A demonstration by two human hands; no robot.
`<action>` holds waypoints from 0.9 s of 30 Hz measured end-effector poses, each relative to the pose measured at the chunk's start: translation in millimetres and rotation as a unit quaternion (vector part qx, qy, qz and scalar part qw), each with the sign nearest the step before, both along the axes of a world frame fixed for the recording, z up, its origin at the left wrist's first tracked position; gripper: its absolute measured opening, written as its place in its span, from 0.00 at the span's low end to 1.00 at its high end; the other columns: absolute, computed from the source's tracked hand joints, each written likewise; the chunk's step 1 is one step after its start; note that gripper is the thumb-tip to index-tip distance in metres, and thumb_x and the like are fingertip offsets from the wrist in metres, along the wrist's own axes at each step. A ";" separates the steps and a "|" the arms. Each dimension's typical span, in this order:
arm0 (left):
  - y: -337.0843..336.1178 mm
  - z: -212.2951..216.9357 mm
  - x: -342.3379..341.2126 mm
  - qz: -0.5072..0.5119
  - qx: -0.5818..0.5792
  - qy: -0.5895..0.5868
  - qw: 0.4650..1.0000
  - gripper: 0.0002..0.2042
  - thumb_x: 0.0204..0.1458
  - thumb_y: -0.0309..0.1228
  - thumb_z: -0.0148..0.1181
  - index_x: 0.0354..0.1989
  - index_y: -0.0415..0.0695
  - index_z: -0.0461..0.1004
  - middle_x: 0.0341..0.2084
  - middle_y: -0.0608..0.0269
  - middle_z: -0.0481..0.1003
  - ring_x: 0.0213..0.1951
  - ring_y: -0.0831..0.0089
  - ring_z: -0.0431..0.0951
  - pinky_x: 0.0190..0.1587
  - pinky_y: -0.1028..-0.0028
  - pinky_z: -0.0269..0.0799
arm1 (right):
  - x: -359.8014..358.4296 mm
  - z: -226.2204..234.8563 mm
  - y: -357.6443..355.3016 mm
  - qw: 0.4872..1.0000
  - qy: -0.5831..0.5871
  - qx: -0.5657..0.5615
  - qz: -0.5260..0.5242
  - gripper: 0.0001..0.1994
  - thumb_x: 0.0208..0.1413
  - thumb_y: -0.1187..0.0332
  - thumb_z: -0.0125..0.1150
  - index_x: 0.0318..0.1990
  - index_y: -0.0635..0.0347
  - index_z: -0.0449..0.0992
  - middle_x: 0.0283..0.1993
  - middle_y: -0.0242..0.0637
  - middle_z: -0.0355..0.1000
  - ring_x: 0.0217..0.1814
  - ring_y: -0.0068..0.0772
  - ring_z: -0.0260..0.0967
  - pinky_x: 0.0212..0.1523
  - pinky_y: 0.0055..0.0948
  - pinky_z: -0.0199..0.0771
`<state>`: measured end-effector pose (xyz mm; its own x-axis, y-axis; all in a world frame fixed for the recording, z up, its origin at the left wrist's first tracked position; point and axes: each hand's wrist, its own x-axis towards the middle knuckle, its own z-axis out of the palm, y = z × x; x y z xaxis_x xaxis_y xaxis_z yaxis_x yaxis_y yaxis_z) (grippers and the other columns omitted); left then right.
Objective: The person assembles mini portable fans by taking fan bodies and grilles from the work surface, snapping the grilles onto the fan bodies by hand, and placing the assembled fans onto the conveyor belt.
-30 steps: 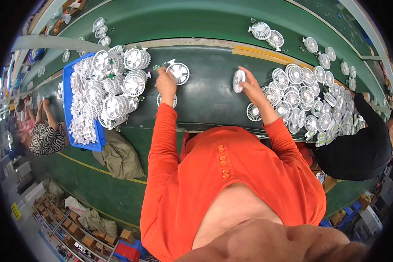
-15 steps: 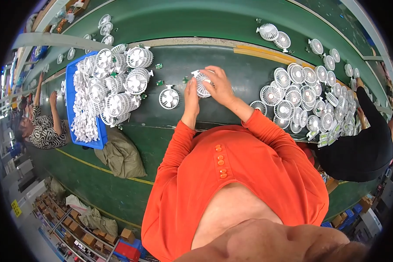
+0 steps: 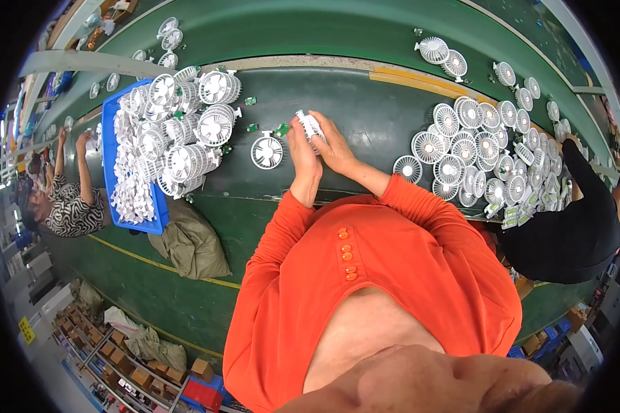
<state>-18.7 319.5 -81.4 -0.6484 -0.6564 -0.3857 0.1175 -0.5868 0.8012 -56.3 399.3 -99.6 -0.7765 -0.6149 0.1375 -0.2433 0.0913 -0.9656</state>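
Note:
Between my two hands a small white fan head (image 3: 312, 126) is held tilted up on its edge above the bench. My left hand (image 3: 302, 153) is closed along its left side, and a small green circuit board (image 3: 281, 129) sticks out beside those fingers. My right hand (image 3: 337, 147) wraps the fan's right side, fingers toward its top. Just left of my left hand another white fan (image 3: 266, 152) lies flat on the dark green bench, a green board (image 3: 253, 127) at its top.
At left stands a blue bin (image 3: 160, 206) of small white parts with stacked fans (image 3: 215, 125) over it. Many round fans (image 3: 449, 168) are heaped at right, beside a co-worker in black (image 3: 565, 234). A green conveyor (image 3: 310, 31) with scattered fans runs beyond the bench.
The fan in my hands has turned from facing up to standing on its edge. My right hand has shifted lower and closer to my left, and the green board now shows beside the left fingers.

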 end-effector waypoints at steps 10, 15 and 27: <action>0.5 15.8 -4.7 0.015 -0.101 -0.036 0.994 0.16 0.62 0.39 0.41 0.47 0.39 0.65 0.42 0.60 0.68 0.45 0.71 0.69 0.45 0.73 0.66 | -8.7 8.6 -9.3 0.999 0.042 -0.032 0.012 0.31 0.58 0.48 0.44 0.61 0.63 0.56 0.58 0.52 0.59 0.59 0.49 0.59 0.59 0.37 0.57; 1.7 8.2 -2.8 -0.005 -0.505 -0.108 0.856 0.18 0.54 0.33 0.49 0.50 0.36 0.62 0.47 0.46 0.65 0.50 0.53 0.62 0.55 0.61 0.54 | -6.2 11.5 -19.8 0.910 -0.393 -0.134 0.013 0.24 0.65 0.50 0.34 0.55 0.59 0.63 0.50 0.35 0.66 0.53 0.27 0.62 0.55 0.29 0.62; -48.6 -17.2 -11.4 -0.094 -0.606 -0.104 0.783 0.22 0.51 0.31 0.53 0.54 0.35 0.61 0.55 0.42 0.60 0.58 0.49 0.58 0.61 0.58 0.49 | -95.9 -28.5 -17.1 0.966 -0.214 -0.058 -0.130 0.28 0.58 0.53 0.52 0.58 0.67 0.60 0.54 0.47 0.65 0.57 0.37 0.63 0.57 0.32 0.61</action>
<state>-30.2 270.9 -98.5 -0.7829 -0.5232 0.3366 -0.0872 0.6280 0.7733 -152.3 382.2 -128.1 -0.9040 -0.3904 -0.1742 0.1969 -0.0186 -0.9802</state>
